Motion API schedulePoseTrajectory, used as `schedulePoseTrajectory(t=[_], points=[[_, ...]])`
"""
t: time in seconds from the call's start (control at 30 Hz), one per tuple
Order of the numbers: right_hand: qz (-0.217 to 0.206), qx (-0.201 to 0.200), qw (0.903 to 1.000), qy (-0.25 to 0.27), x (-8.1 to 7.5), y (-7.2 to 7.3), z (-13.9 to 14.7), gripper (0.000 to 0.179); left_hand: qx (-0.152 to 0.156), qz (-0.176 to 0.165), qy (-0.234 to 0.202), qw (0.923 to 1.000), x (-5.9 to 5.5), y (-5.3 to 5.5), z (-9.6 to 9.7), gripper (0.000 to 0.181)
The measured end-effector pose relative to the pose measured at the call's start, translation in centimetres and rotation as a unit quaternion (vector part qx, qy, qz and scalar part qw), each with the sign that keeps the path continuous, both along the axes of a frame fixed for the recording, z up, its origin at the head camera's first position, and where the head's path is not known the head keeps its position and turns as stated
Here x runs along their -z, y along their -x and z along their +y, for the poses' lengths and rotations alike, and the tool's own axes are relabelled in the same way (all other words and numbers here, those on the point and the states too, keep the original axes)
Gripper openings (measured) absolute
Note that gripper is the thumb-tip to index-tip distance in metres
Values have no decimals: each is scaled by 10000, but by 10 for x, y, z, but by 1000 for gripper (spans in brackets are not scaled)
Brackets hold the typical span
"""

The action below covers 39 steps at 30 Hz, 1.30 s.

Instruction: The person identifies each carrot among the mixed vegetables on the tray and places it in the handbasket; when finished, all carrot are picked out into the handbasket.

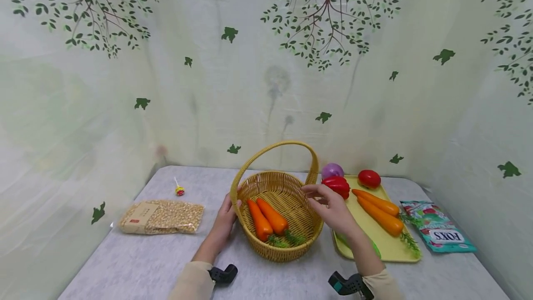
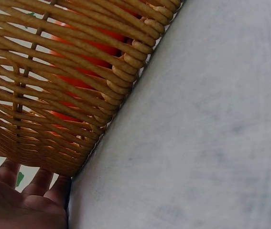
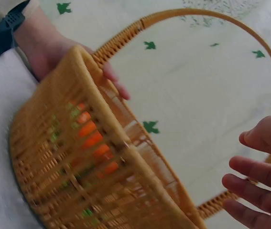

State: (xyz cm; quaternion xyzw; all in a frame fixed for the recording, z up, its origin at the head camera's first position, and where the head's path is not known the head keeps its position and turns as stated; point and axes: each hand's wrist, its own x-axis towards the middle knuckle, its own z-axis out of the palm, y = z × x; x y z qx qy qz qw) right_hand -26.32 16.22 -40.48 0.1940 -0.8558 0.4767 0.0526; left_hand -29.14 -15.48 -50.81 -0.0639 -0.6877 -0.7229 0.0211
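A woven basket (image 1: 281, 256) with a tall arched handle (image 1: 272, 149) stands on the table; two orange carrots (image 1: 272, 216) with green tops lie inside. At its left rim, by the handle's base, my left hand (image 1: 222, 221) holds the basket. The left wrist view shows fingers (image 2: 39, 181) of that hand along the wicker side. My right hand (image 1: 331, 207) hovers at the right rim, fingers loosely bent and nothing between them. In the right wrist view its spread fingers (image 3: 252, 193) overlap the handle's lower end.
Right of the basket, a yellow tray (image 1: 370, 240) bears more carrots (image 1: 381, 214), a red tomato (image 1: 369, 178) and a red pepper (image 1: 336, 186). A purple onion (image 1: 332, 170) sits behind. Further right lies a teal FOX'S bag (image 1: 437, 227). At left are a grain pack (image 1: 166, 216) and a lollipop (image 1: 179, 190).
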Motion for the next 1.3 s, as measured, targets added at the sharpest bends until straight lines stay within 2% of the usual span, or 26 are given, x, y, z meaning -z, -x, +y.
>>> schedulePoseTrajectory(t=[0.17, 0.4, 0.57, 0.7, 0.87, 1.03, 1.3], points=[[149, 440, 9988, -163, 2, 3, 27, 38, -4, -14, 61, 10000, 0, 1, 0, 47], [-233, 846, 9958, -256, 7, 7, 62, 45, -29, 1, 100, 9999, 0, 1, 0, 47], [-303, 1122, 9923, -427, 10, 9, 89, 49, 31, 37, 39, 10000, 1, 2, 0, 46], [-369, 1376, 9864, -823, 15, 11, 108, 50, 34, 91, -51, 9999, 2, 3, -1, 46], [-909, 1713, 9727, -1277, 23, 11, 131, 56, 46, 61, -12, 10000, 2, 2, -1, 47], [-1368, 1837, 9635, -1388, 31, 11, 152, 59, -20, -37, 67, 10000, 0, 1, -1, 47], [-1142, 1899, 9612, -1642, 43, 11, 175, 45, -59, -44, 87, 9999, -1, 1, 0, 48]])
